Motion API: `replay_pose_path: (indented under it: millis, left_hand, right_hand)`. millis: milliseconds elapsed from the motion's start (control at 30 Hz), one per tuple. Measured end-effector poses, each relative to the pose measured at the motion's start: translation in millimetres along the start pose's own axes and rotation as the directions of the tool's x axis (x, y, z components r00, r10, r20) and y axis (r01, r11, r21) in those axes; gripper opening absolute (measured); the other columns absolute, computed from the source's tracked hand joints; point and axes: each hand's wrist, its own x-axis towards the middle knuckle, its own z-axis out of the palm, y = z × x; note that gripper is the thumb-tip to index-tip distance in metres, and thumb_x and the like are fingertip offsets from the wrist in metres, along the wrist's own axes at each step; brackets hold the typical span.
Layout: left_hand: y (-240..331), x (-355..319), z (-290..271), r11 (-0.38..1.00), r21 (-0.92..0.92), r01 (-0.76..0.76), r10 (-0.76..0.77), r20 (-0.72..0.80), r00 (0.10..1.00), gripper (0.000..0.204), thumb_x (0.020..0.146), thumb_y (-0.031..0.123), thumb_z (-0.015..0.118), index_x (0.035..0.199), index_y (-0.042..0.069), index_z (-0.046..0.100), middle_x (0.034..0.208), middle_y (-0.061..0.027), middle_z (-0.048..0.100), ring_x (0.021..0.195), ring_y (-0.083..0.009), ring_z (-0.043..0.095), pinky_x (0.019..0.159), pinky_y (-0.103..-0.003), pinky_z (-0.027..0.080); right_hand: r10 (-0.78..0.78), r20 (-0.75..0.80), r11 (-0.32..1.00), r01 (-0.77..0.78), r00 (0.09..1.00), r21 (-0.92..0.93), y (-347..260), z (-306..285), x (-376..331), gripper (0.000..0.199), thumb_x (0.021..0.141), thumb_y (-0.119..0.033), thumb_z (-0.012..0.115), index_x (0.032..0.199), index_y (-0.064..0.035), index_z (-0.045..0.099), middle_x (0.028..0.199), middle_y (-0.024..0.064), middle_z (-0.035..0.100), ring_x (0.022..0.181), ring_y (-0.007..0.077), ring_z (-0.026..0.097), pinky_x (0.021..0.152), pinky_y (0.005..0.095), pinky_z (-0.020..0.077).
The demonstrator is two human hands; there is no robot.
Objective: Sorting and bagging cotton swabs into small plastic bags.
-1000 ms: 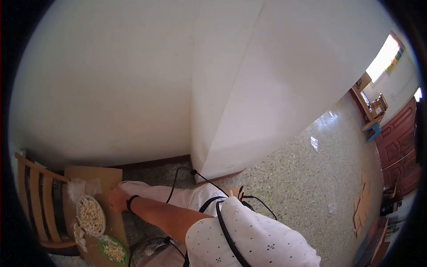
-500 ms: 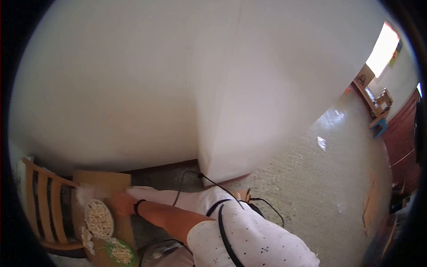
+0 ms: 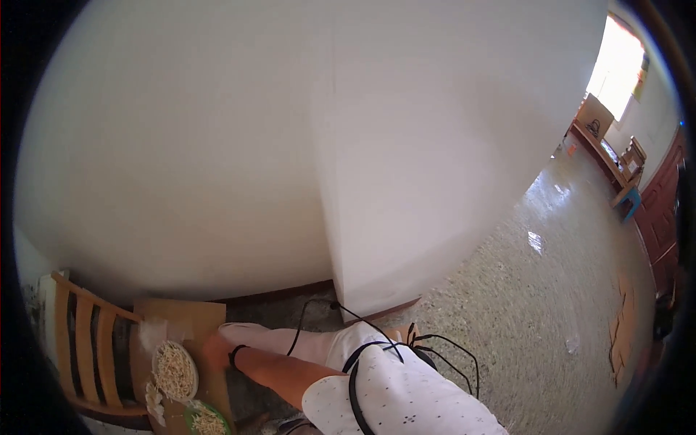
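Observation:
My right hand point(image 3: 214, 347) reaches out to the lower left, a black band on its wrist. It rests at the edge of a brown cardboard sheet point(image 3: 183, 319) that lies on a wooden chair point(image 3: 85, 339). Just left of the hand sits a white plate point(image 3: 174, 371) heaped with pale yellowish pieces. A green plate point(image 3: 206, 420) with similar pieces lies below it. The hand is small in the picture, and its fingers cannot be made out. My left hand is out of sight. My white-clad leg point(image 3: 290, 341) lies beside the arm.
A white wall corner point(image 3: 330, 217) juts out straight ahead, with a dark skirting at its foot. Black cables point(image 3: 406, 344) run across my lap. Speckled floor point(image 3: 551, 304) stretches to the right toward wooden furniture point(image 3: 602, 141) and a blue stool point(image 3: 629, 203).
The view has swung a little, so the chair and plates sit slightly further right and lower. My right hand stays beside the white plate.

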Motion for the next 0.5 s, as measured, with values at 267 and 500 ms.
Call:
replay_pose_path:
  millis: [267, 500]
  left_hand:
    - [-3.0, 10.3, 10.8, 0.997, -0.076, -0.008, 0.013, 0.065, 0.998, 0.053, 0.087, 0.052, 0.053, 0.108, 0.004, 0.064, 0.104, -0.0164, 0.064, 0.098, -0.0404, 0.059, 0.089, -0.049, 0.042]
    - [-8.5, 25.7, 24.0, 0.990, -0.140, -0.033, 0.047, 0.095, 0.994, 0.054, 0.086, 0.053, 0.053, 0.108, 0.005, 0.064, 0.106, -0.0162, 0.064, 0.099, -0.0409, 0.059, 0.091, -0.049, 0.041]
  right_hand:
    - [0.103, -0.005, 0.994, -0.103, 0.995, -0.036, 41.8, -15.0, -39.0, 0.021, 0.076, -0.023, 0.055, 0.071, -0.0080, 0.070, 0.068, 0.0130, 0.063, 0.062, 0.0291, 0.058, 0.064, 0.0454, 0.0475]
    - [0.184, -0.023, 0.978, -0.185, 0.983, -0.095, 99.0, -28.7, -63.2, 0.021, 0.077, -0.022, 0.055, 0.071, -0.0079, 0.069, 0.068, 0.0132, 0.062, 0.063, 0.0290, 0.058, 0.064, 0.0449, 0.0471]
